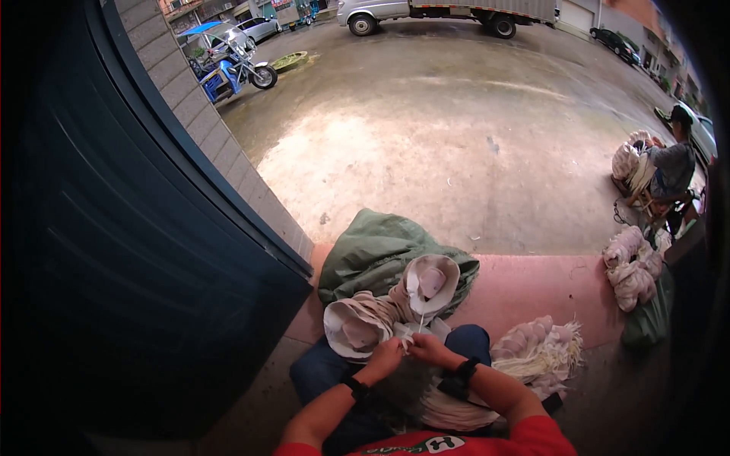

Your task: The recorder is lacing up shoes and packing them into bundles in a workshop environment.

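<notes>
My left hand (384, 357) and my right hand (430, 349) meet over my lap, both pinching a small pale piece with a thin white cord (420, 325) rising from it. Just beyond them lie two curved stacks of pale cup-shaped shoe pieces (357, 323), one stack ending in an open oval (432, 283). More pale pieces rest across my lap (456, 410). Both wrists wear dark bands.
A green sack (372, 251) lies behind the stacks on a pink step. A loose heap of pale pieces with white strings (540, 349) sits at my right. Further bundles (631, 270) and a seated person (669, 171) are at far right. A dark blue door (137, 251) stands at left.
</notes>
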A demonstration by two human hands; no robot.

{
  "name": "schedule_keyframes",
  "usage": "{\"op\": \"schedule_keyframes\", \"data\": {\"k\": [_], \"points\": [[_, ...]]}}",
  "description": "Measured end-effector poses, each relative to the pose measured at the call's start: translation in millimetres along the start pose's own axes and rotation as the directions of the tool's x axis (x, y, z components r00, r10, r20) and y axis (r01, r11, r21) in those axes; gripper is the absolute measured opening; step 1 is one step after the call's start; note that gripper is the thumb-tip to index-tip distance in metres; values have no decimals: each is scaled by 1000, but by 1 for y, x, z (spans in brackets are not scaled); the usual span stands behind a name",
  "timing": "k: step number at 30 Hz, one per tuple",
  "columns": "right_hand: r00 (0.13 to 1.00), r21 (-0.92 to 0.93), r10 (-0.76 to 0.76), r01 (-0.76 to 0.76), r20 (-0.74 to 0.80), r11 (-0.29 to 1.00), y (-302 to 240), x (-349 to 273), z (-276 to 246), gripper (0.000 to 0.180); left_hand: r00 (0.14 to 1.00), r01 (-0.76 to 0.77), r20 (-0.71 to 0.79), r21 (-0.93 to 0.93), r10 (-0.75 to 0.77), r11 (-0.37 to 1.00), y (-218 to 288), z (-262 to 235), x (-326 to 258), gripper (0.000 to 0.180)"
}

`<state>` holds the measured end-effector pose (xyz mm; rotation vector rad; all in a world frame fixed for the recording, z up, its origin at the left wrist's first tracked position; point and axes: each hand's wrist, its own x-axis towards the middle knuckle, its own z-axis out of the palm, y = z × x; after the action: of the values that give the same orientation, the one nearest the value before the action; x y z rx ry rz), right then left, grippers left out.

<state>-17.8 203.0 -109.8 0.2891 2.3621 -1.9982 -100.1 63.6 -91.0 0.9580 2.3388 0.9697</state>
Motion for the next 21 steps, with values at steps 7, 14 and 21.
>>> {"op": "schedule_keyframes", "data": {"k": [7, 14, 21], "points": [[1000, -91, -8, 9, 11, 996, -10, 4, -6, 19, 966, 250, -45, -80, -254, 965, 25, -11, 3, 16], [999, -10, 9, -9, 32, 1000, -10, 4, -6, 16, 984, 107, -141, -37, -111, 994, 24, -8, 0, 10], [996, 53, 57, -61, 67, 997, -10, 3, -4, 13, 989, 33, -144, 41, -27, 999, 24, -12, -7, 9]]}}
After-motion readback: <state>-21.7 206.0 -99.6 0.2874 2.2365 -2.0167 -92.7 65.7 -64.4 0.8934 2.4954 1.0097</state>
